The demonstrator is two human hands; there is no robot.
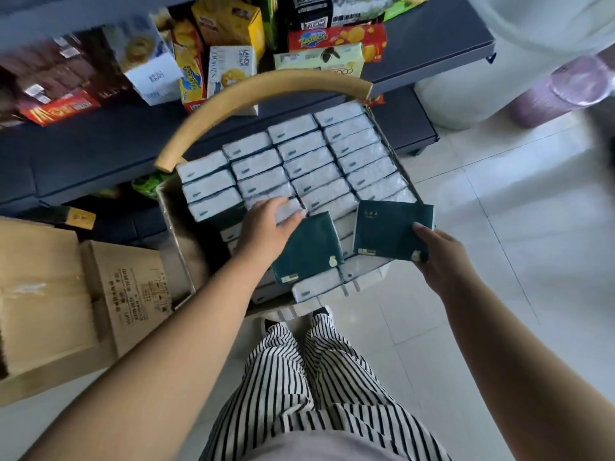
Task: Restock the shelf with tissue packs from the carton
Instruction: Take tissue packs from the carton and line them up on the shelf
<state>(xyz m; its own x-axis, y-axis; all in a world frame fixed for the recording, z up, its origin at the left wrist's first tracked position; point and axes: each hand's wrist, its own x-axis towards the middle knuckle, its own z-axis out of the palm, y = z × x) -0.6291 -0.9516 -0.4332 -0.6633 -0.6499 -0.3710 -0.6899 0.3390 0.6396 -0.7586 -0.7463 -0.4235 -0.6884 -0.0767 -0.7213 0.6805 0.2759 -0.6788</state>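
Over the carton (173,207), left hand (266,227) fingers clamped on 1 green pack (309,247), right hand (439,257) pinching another pack (389,227).

From my view the left hand (266,227) covers the near corner of one green tissue pack (307,249), and I cannot tell whether its fingers grip it or just rest on it. Left of the carton (173,207), the snack boxes (83,78) on the shelf (416,44) smear into blur. Right of that shelf, the frame edge cuts off a purple object (565,91).

2 hands (266,227), 2 dark green tissue packs (307,249), 2 cardboard cartons (133,294).
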